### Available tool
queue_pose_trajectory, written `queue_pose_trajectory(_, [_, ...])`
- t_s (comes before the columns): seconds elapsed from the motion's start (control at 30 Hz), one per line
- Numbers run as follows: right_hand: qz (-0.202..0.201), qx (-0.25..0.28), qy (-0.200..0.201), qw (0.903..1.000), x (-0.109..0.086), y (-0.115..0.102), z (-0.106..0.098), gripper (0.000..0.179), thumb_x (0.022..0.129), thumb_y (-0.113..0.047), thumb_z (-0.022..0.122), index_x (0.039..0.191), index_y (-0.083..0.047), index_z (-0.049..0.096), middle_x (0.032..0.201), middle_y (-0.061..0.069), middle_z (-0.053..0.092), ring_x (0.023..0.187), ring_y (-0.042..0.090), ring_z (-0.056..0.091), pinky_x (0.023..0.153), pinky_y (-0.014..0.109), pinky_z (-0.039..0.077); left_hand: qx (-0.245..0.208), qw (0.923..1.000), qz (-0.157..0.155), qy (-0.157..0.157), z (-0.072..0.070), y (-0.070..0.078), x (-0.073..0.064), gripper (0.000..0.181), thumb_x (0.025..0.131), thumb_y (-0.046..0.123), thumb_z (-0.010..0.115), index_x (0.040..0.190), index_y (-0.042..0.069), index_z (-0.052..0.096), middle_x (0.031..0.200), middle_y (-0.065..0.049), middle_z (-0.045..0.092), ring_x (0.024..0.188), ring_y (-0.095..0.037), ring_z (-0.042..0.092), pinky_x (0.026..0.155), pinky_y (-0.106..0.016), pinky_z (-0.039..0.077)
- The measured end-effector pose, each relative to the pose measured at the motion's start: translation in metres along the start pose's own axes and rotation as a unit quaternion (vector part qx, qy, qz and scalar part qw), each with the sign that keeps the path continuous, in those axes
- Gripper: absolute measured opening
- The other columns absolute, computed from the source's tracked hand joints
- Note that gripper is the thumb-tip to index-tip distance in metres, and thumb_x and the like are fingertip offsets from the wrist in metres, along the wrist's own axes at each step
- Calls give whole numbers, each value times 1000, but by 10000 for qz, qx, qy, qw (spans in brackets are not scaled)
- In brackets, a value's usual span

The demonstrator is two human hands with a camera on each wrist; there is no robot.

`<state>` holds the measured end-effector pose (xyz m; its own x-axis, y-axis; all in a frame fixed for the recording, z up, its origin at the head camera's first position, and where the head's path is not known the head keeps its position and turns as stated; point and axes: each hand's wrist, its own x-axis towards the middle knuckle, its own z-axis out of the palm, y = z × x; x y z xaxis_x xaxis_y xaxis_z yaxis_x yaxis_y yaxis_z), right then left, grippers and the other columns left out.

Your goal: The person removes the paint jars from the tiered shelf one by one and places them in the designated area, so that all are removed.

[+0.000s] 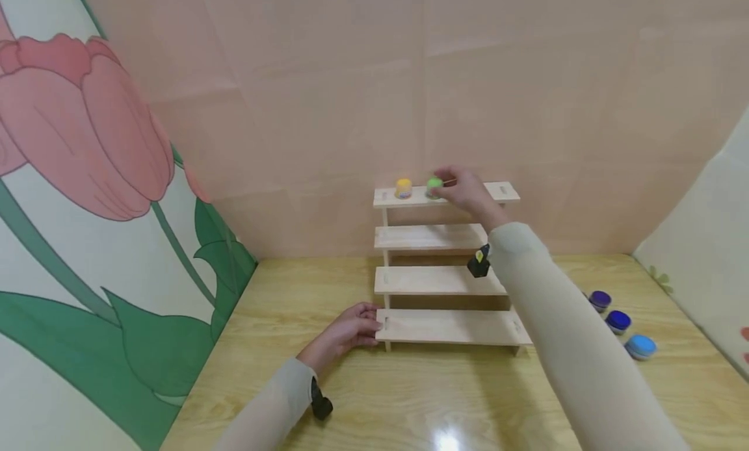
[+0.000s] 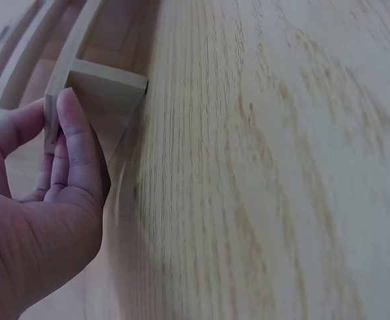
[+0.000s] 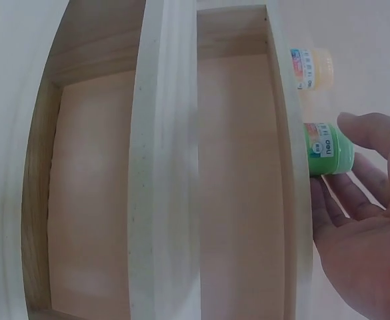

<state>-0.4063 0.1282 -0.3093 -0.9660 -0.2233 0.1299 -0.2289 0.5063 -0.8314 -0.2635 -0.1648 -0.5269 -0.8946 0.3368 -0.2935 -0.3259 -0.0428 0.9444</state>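
A four-tier wooden step rack (image 1: 445, 279) stands on the table. My left hand (image 1: 354, 327) pinches the left end of its lowest board (image 2: 52, 110), thumb on one face and fingers on the other. At the top tier, my right hand (image 1: 465, 190) has thumb and fingers around a small green paint jar (image 3: 329, 148) with a pale green lid. The base of this jar is right at the board, and its label faces the right wrist camera. To its left on the same tier sits a yellow paint jar (image 1: 404, 188).
On the table (image 1: 281, 308) to the right of the rack are a purple jar (image 1: 599, 301), a dark blue jar (image 1: 617, 322) and a light blue jar (image 1: 641, 347). A pinkish-beige backdrop (image 1: 328, 126) rises close behind the rack. A flower-painted panel (image 1: 193, 243) borders the left side.
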Motion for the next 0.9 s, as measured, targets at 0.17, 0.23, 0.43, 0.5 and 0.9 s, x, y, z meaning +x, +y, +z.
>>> queue_pose_trajectory(0.17, [-17, 18, 36, 10000, 2, 2, 1, 56, 97, -17, 69, 147, -5, 47, 141, 17, 52, 130, 34, 49, 109, 49, 45, 16, 10000, -32, -16, 1, 1, 1, 57, 91, -1, 67, 143, -2, 45, 101, -5, 54, 73, -13, 60, 63, -26, 60])
queue_pose_trajectory(0.23, [51, -6, 8, 10000, 3, 2, 2, 57, 97, -18, 69, 148, -5, 46, 142, 18, 52, 130, 34, 49, 109, 49, 45, 8, 10000, -66, -10, 1, 1, 1, 57, 91, -1, 67, 144, -2, 45, 100, -5, 54, 73, -13, 60, 63, -26, 60])
queue_pose_trajectory(0.43, [251, -180, 111, 9995, 4, -1, 4, 56, 97, -18, 69, 147, -7, 48, 141, 18, 52, 126, 32, 49, 108, 48, 46, -14, 10000, -73, -24, 2, 1, 1, 56, 91, -1, 68, 143, -1, 47, 104, -7, 57, 77, -16, 63, 63, -25, 59])
queue_pose_trajectory(0.5, [281, -226, 155, 9992, 4, -3, 4, 55, 97, -17, 69, 146, -7, 49, 140, 18, 53, 125, 32, 49, 107, 47, 46, -15, 10000, -85, -14, 2, 1, 2, 55, 90, -1, 68, 142, 0, 48, 105, -7, 58, 78, -16, 63, 62, -25, 59])
queue_pose_trajectory(0.9, [89, -393, 269, 9988, -8, -6, -12, 54, 97, -23, 69, 145, -7, 51, 140, 18, 55, 127, 32, 51, 105, 47, 47, 8, 9999, -114, -24, 3, 9, 6, 62, 91, 0, 67, 148, -2, 41, 109, -7, 58, 81, -16, 63, 63, -24, 59])
